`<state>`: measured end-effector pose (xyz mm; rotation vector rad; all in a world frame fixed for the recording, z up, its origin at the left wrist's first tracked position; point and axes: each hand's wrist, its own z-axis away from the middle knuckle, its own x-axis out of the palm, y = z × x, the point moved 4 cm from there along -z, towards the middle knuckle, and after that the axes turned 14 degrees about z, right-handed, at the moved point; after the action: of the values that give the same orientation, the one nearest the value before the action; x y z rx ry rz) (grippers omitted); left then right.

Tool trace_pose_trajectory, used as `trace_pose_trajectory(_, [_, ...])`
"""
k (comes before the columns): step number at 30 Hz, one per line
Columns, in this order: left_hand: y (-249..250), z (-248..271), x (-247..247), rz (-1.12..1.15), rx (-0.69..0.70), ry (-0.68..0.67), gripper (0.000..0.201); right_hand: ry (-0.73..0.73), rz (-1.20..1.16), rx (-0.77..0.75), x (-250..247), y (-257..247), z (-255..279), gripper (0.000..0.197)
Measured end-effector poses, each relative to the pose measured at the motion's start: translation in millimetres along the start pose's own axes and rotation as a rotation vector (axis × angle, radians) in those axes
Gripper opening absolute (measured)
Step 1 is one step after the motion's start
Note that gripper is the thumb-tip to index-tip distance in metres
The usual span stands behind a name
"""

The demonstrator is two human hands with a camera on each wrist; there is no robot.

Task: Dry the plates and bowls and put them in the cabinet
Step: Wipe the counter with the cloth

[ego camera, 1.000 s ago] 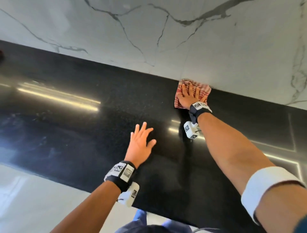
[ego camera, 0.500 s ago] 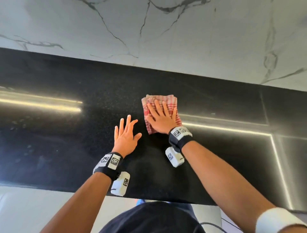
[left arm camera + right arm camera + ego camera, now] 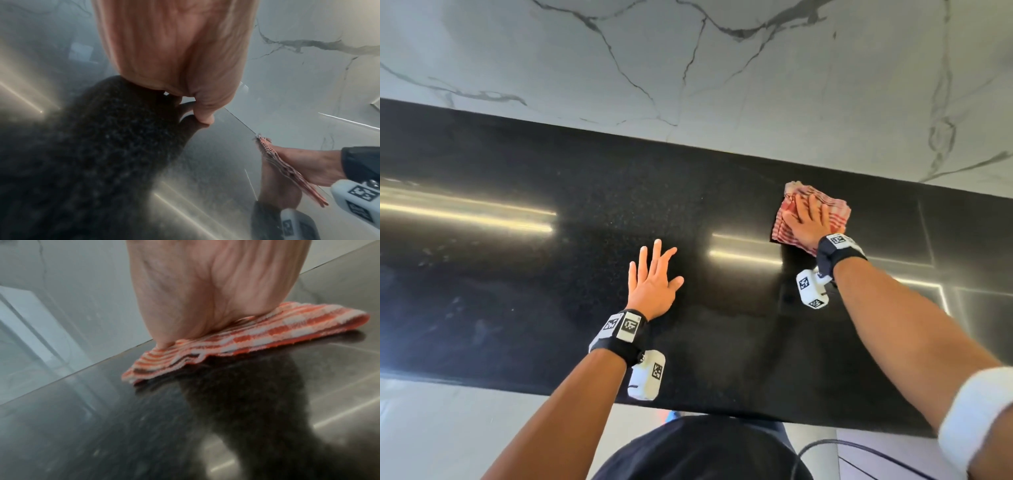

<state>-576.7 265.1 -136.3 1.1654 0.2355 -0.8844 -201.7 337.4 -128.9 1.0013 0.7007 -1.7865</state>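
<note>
A folded red-and-white checked cloth lies flat on the black glossy countertop, near the marble wall. My right hand presses on it with flat, straight fingers; the right wrist view shows the palm down on the cloth. My left hand rests flat on the bare counter to the left, fingers spread, holding nothing. The left wrist view shows its palm on the counter and the cloth edge-on at the right. No plates or bowls are in view.
White marble wall with grey veins rises behind the counter. The counter's front edge runs near my body, with pale floor below. A black cable trails at the lower right.
My right hand has slid the cloth from the counter's middle, beside my left hand, out to the right and toward the wall. The left hand stays flat in place.
</note>
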Motion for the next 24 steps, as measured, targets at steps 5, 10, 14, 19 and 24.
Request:
trace_pose_trajectory(5, [1.2,-1.2,0.9,-0.040,-0.023,-0.013,0.067,-0.009,-0.057,0.069,8.8,-33.8,7.5,0.068])
trace_pose_trajectory(10, [1.7,-0.8,-0.5,-0.055,-0.020,-0.001,0.066,0.014,0.009,-0.079,28.6,-89.4,46.7,0.065])
trace_pose_trajectory(14, [1.5,-0.3,0.5,-0.051,0.002,0.011,0.066,0.020,0.110,-0.265,68.0,-133.6,99.2,0.062])
trace_pose_trajectory(19, [-0.6,-2.9,-7.7,-0.058,-0.001,-0.022,0.071,0.011,0.227,-0.409,104.1,-115.8,179.0,0.061])
trace_pose_trajectory(24, [-6.6,-4.8,-10.7,-0.067,-0.015,-0.085,0.071,0.076,0.259,-0.247,110.4,-15.9,194.0,0.062])
